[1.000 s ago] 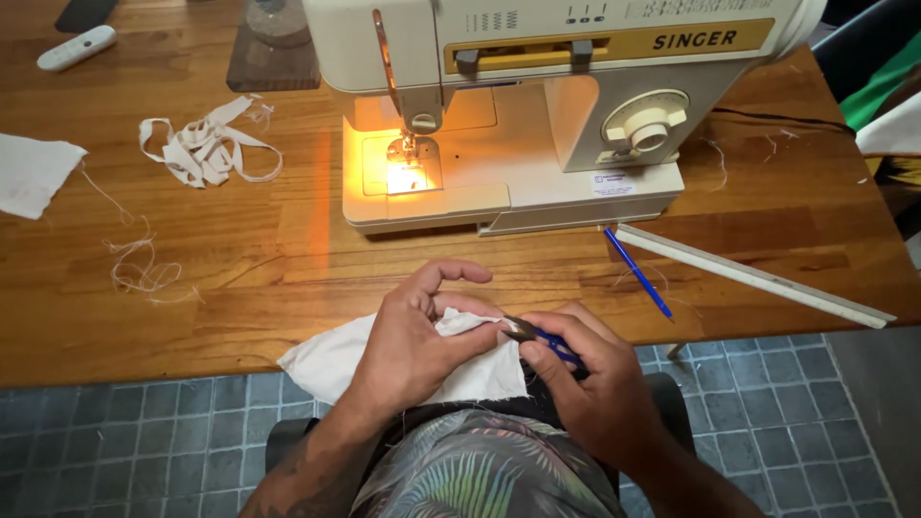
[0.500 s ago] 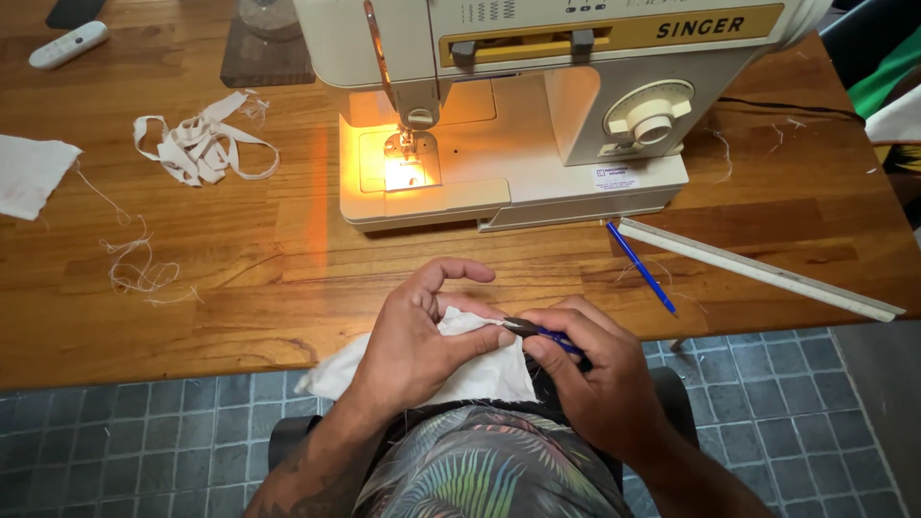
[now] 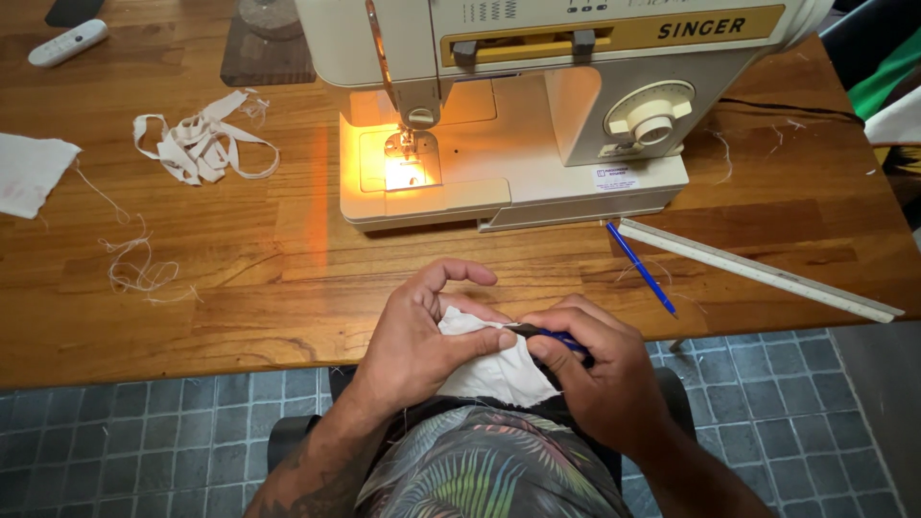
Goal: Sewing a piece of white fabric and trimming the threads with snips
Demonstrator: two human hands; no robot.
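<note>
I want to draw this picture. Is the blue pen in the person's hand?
No, the blue pen lies on the wooden table beside the long white ruler, apart from both hands, which hold white cloth.

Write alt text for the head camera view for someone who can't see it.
Two hands work a piece of white cloth over the lap: the left hand grips it, the right hand holds a small blue-handled tool against it. Beyond, a cream sewing machine stands lit on a wooden table.
</note>
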